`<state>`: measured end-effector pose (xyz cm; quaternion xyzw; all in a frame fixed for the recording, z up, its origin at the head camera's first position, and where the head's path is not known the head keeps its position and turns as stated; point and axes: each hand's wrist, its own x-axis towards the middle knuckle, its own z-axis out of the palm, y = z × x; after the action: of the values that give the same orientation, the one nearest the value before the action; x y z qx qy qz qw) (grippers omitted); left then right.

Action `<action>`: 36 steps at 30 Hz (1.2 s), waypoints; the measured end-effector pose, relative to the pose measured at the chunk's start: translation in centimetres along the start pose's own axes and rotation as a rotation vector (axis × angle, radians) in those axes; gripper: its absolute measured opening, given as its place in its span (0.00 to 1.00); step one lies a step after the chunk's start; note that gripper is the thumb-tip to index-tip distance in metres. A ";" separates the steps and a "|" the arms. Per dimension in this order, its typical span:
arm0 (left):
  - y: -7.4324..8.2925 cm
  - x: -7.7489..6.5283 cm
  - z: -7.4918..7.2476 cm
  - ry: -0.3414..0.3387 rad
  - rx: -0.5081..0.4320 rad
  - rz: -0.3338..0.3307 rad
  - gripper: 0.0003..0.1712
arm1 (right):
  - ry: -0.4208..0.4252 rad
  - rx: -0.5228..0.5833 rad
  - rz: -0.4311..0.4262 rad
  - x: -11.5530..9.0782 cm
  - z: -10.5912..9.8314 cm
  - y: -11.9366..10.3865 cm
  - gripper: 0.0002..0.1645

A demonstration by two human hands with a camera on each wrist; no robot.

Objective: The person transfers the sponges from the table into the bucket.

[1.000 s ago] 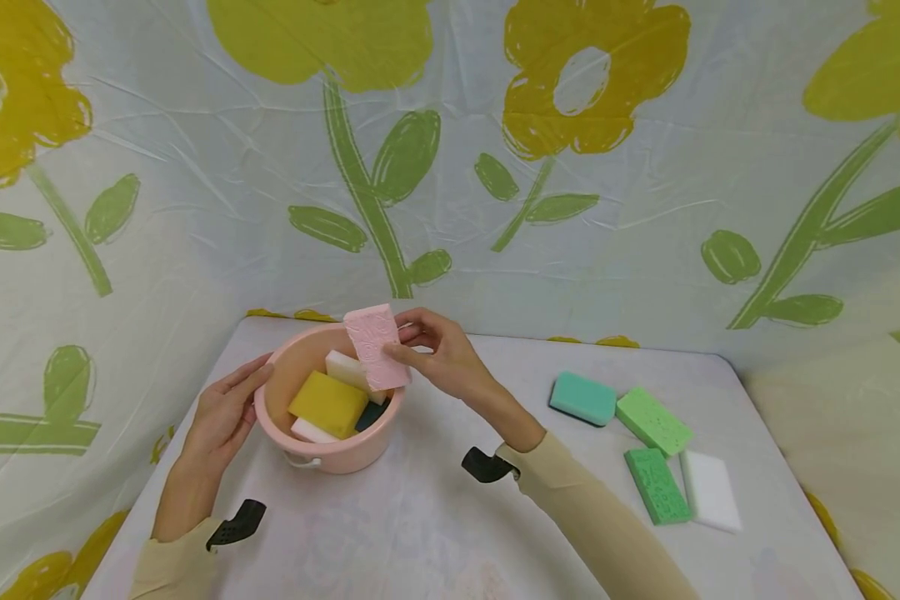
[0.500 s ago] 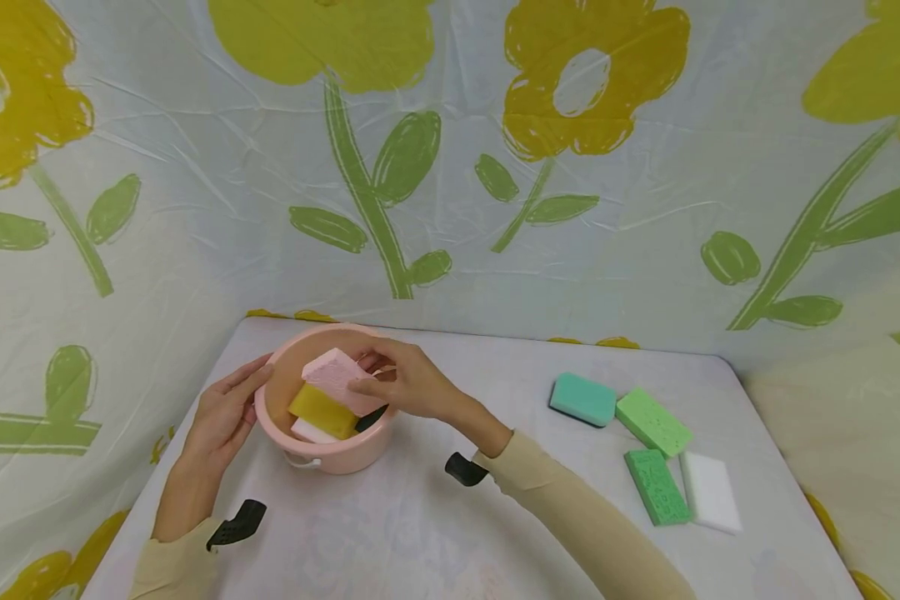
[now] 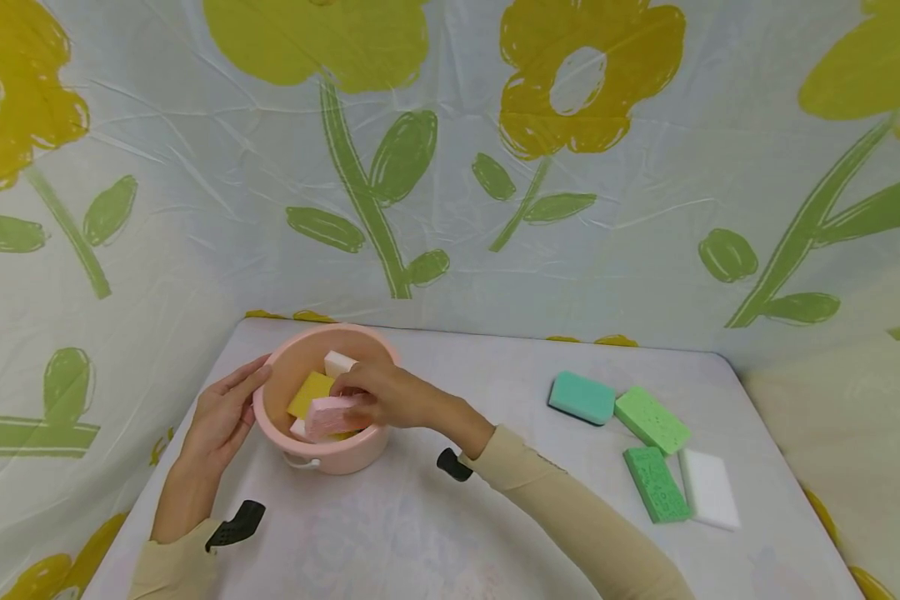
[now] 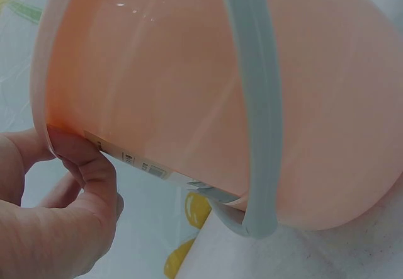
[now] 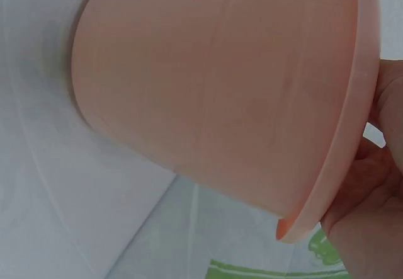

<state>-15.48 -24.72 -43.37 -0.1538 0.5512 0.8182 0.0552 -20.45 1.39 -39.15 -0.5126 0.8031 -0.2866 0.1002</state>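
Note:
A pink bucket (image 3: pixel 345 458) stands at the left of the table in the head view. My left hand (image 3: pixel 221 414) grips its rim from the left; in the left wrist view the fingers (image 4: pixel 94 178) curl under the rim beside a label. My right hand (image 3: pixel 386 393) reaches in over the right rim and holds a pink sponge (image 3: pixel 327 419), tilted, low in the bucket. Beneath and behind it lie a yellow sponge (image 3: pixel 307 393) and a white sponge (image 3: pixel 338 364). The right wrist view shows the bucket's outer wall (image 5: pixel 220 90), and the rim hides the held sponge there.
To the right on the table lie a teal sponge (image 3: pixel 582 397) with a dark underside, a light green sponge (image 3: pixel 652 419), a dark green sponge (image 3: pixel 656 485) and a white sponge (image 3: pixel 709 488). A flower-print cloth (image 3: pixel 495 275) rises behind the table. The bucket has a pale handle (image 4: pixel 259 102).
My right hand has lowered the pink sponge from above the rim into the bucket and turned it toward the near side. The left hand has stayed on the rim.

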 end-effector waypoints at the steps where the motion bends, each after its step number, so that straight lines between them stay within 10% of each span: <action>1: 0.0 0.0 0.0 0.002 0.004 -0.001 0.38 | -0.019 -0.016 0.019 0.0 0.0 -0.1 0.12; 36: -0.3 0.0 0.0 0.023 0.031 0.010 0.36 | 0.230 0.083 0.040 -4.5 -2.5 -0.3 0.10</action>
<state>-15.44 -24.61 -43.66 -0.1596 0.5654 0.8079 0.0470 -19.32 6.14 -37.49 -0.4555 0.8070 -0.3744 0.0341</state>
